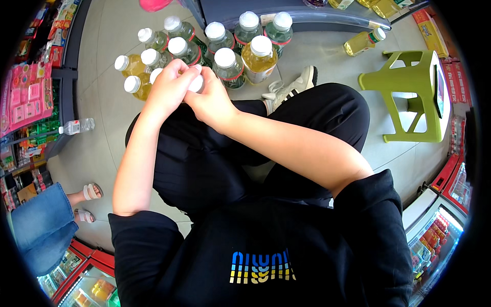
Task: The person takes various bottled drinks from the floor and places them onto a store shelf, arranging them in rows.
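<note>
Both my hands come together in front of my knees, at the near edge of a group of bottles. My left hand (171, 88) is closed, thumb and fingers bent in by a white bottle cap (196, 85). From the other side, my right hand (210, 102) curls round the same capped bottle, whose body is mostly hidden by the hands. Just beyond stand several greenish bottles (227, 69) with white caps. A larger bottle of yellow liquid (260, 61) stands at the group's right, and two smaller yellow bottles (134, 65) are at its left.
A grey shelf edge (307, 20) runs beyond the bottles. One yellow bottle (364, 42) stands apart near a green stool (409, 97) bearing a phone-like device (439, 89). A small transparent bottle (76, 126) lies at left, where another person's legs (43, 225) show.
</note>
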`<move>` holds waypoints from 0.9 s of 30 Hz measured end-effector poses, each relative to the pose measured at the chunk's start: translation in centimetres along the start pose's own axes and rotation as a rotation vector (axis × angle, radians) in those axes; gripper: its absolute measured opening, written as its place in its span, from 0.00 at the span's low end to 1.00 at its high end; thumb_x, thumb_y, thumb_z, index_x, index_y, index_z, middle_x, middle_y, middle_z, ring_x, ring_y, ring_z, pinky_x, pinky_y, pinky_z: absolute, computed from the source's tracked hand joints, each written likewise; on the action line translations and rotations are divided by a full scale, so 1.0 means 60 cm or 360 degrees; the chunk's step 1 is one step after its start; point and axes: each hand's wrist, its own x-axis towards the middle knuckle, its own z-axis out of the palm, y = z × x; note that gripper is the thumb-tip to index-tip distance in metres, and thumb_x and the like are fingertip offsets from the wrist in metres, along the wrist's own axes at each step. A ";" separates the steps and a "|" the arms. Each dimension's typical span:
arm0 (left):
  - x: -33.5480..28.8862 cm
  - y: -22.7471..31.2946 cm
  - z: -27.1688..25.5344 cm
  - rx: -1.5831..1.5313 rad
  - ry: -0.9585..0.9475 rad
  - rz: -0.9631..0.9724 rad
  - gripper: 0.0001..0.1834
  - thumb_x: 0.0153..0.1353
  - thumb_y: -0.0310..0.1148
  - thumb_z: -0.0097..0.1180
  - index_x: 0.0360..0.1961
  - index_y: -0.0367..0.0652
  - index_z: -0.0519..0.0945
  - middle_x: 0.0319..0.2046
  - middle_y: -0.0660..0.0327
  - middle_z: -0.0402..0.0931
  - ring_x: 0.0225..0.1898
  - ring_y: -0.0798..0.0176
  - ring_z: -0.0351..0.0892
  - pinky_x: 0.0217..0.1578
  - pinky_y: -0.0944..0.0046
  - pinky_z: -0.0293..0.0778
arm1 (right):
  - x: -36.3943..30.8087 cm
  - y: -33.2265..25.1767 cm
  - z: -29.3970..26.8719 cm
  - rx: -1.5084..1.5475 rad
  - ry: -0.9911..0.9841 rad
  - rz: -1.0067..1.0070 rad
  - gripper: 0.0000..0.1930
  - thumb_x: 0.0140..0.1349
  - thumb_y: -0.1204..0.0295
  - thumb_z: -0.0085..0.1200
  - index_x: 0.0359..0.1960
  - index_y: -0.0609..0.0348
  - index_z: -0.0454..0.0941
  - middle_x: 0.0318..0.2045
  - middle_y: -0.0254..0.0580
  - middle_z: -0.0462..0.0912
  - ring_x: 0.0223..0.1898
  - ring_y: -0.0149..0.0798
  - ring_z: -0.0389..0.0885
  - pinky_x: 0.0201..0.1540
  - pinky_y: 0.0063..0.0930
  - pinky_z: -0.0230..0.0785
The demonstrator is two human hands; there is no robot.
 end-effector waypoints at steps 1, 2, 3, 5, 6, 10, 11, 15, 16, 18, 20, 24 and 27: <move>0.001 -0.001 0.002 -0.0034 -0.0008 -0.0011 0.21 0.66 0.50 0.59 0.34 0.41 0.75 0.28 0.64 0.75 0.32 0.70 0.73 0.34 0.68 0.68 | 0.002 0.002 -0.004 0.0067 -0.0041 -0.0010 0.28 0.57 0.69 0.66 0.56 0.67 0.68 0.48 0.55 0.81 0.50 0.45 0.82 0.52 0.36 0.75; 0.003 -0.002 0.002 0.0003 0.0003 -0.0020 0.21 0.66 0.50 0.59 0.34 0.41 0.75 0.28 0.64 0.75 0.32 0.70 0.72 0.34 0.67 0.69 | 0.004 0.003 -0.007 -0.0003 -0.0058 -0.0045 0.28 0.57 0.69 0.66 0.56 0.67 0.69 0.48 0.55 0.81 0.50 0.44 0.82 0.52 0.35 0.75; 0.004 -0.004 0.003 0.0017 -0.0001 -0.0021 0.21 0.66 0.50 0.59 0.35 0.41 0.75 0.28 0.64 0.75 0.32 0.70 0.72 0.34 0.67 0.69 | 0.007 0.005 -0.010 -0.0059 -0.0073 -0.0058 0.27 0.57 0.69 0.66 0.56 0.66 0.69 0.48 0.54 0.81 0.50 0.44 0.83 0.52 0.35 0.75; 0.005 -0.007 0.003 0.0054 -0.0019 -0.0023 0.20 0.66 0.49 0.58 0.35 0.40 0.74 0.28 0.63 0.75 0.32 0.70 0.72 0.34 0.67 0.69 | 0.009 0.007 -0.013 -0.0149 -0.0070 -0.0111 0.26 0.58 0.69 0.66 0.54 0.65 0.70 0.45 0.49 0.81 0.47 0.38 0.82 0.49 0.32 0.75; 0.006 -0.009 0.004 0.0076 -0.0028 -0.0018 0.20 0.66 0.49 0.58 0.35 0.40 0.74 0.28 0.63 0.74 0.32 0.70 0.72 0.35 0.66 0.69 | 0.010 0.007 -0.013 -0.0186 -0.0055 -0.0157 0.24 0.59 0.69 0.66 0.54 0.63 0.71 0.43 0.44 0.82 0.44 0.33 0.81 0.46 0.29 0.75; 0.005 -0.014 0.004 0.0129 -0.0023 0.0009 0.20 0.67 0.49 0.56 0.36 0.40 0.74 0.27 0.62 0.74 0.32 0.69 0.72 0.36 0.66 0.69 | 0.009 0.014 -0.014 -0.0164 -0.0071 -0.0182 0.22 0.60 0.71 0.66 0.52 0.62 0.72 0.43 0.40 0.82 0.45 0.29 0.80 0.49 0.28 0.75; 0.005 -0.015 0.005 0.0149 -0.0030 0.0002 0.21 0.67 0.49 0.55 0.36 0.40 0.74 0.28 0.61 0.75 0.33 0.68 0.73 0.36 0.65 0.70 | 0.008 0.016 -0.014 -0.0190 -0.0080 -0.0180 0.21 0.60 0.71 0.65 0.53 0.62 0.72 0.43 0.40 0.82 0.45 0.29 0.80 0.49 0.28 0.75; 0.004 -0.014 0.010 0.0190 0.0019 0.0003 0.22 0.68 0.52 0.54 0.39 0.40 0.75 0.29 0.58 0.77 0.35 0.63 0.77 0.39 0.62 0.72 | 0.014 0.026 -0.016 -0.0245 -0.0069 -0.0276 0.21 0.61 0.73 0.64 0.54 0.61 0.71 0.44 0.40 0.82 0.46 0.30 0.80 0.50 0.28 0.74; 0.003 -0.012 0.012 0.0196 0.0048 0.0001 0.22 0.68 0.52 0.53 0.40 0.41 0.75 0.30 0.57 0.78 0.36 0.61 0.78 0.40 0.61 0.72 | 0.017 0.027 -0.016 -0.0265 -0.0067 -0.0312 0.21 0.61 0.73 0.63 0.54 0.61 0.71 0.44 0.40 0.82 0.47 0.30 0.80 0.50 0.28 0.74; -0.001 -0.007 0.015 0.0240 0.0078 -0.0008 0.23 0.68 0.55 0.53 0.42 0.42 0.75 0.32 0.55 0.79 0.38 0.57 0.81 0.41 0.59 0.73 | 0.025 0.024 -0.019 -0.0129 -0.0144 -0.0137 0.25 0.59 0.70 0.63 0.56 0.65 0.69 0.48 0.55 0.82 0.52 0.45 0.83 0.53 0.36 0.74; -0.011 -0.002 0.017 0.0275 0.0107 -0.0021 0.17 0.71 0.46 0.54 0.41 0.41 0.75 0.34 0.61 0.77 0.41 0.67 0.75 0.45 0.66 0.71 | 0.024 0.017 -0.024 -0.0206 -0.0201 0.0016 0.24 0.61 0.71 0.61 0.57 0.62 0.67 0.40 0.48 0.79 0.41 0.40 0.78 0.42 0.32 0.69; -0.029 0.012 0.019 0.0182 0.0085 -0.0084 0.21 0.68 0.51 0.55 0.46 0.43 0.76 0.36 0.56 0.81 0.40 0.61 0.80 0.43 0.61 0.75 | 0.006 -0.015 -0.038 -0.0194 -0.0370 0.0227 0.29 0.65 0.74 0.57 0.65 0.57 0.57 0.23 0.38 0.75 0.17 0.30 0.71 0.17 0.25 0.63; -0.037 0.026 0.017 0.0341 0.0118 -0.0023 0.24 0.67 0.53 0.56 0.49 0.41 0.76 0.37 0.52 0.83 0.42 0.55 0.84 0.43 0.57 0.76 | -0.006 -0.056 -0.046 -0.0252 -0.0316 0.0297 0.38 0.64 0.76 0.57 0.73 0.56 0.49 0.24 0.41 0.78 0.19 0.30 0.73 0.19 0.26 0.66</move>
